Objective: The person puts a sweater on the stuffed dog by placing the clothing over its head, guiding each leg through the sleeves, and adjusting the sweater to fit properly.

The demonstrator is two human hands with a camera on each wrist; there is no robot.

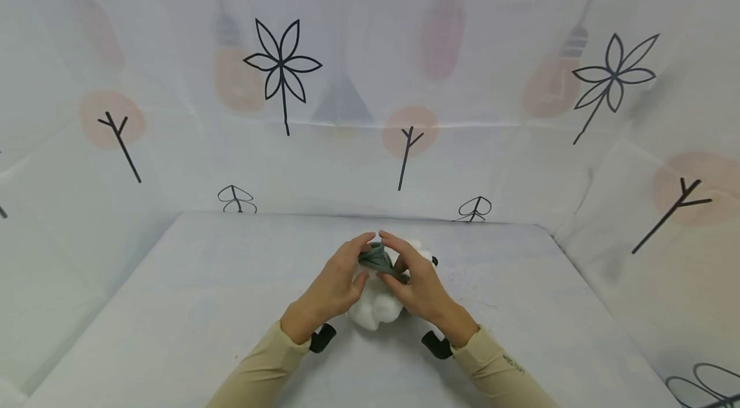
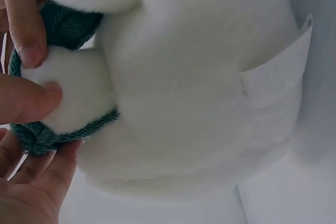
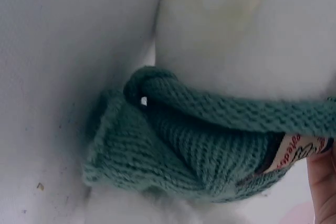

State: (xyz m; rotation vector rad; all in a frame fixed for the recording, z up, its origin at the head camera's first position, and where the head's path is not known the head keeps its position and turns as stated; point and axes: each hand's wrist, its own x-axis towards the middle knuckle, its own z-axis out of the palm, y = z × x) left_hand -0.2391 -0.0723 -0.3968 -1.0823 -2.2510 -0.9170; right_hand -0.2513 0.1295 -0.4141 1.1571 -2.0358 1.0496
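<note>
A white plush toy (image 1: 376,308) lies on the table between both hands, with a white tag (image 2: 278,72) on its side. A small green knitted sweater (image 1: 377,258) is bunched over a rounded white part of it (image 2: 84,87). My left hand (image 1: 335,279) holds the knit from the left, fingers bent over the top and thumb below. From the right, my right hand (image 1: 419,286) grips the sweater's edge. Fingertips (image 3: 321,182) show near its printed label (image 3: 296,153). The plush sits inside the knit opening in the left wrist view. Much of the toy is hidden by the hands.
A white table (image 1: 173,305) lies under the work. Behind it hangs a white cloth (image 1: 347,164) printed with flowers and twigs, which also runs along both sides. Black devices (image 1: 436,345) sit at the wrists, beside the beige sleeves (image 1: 260,363).
</note>
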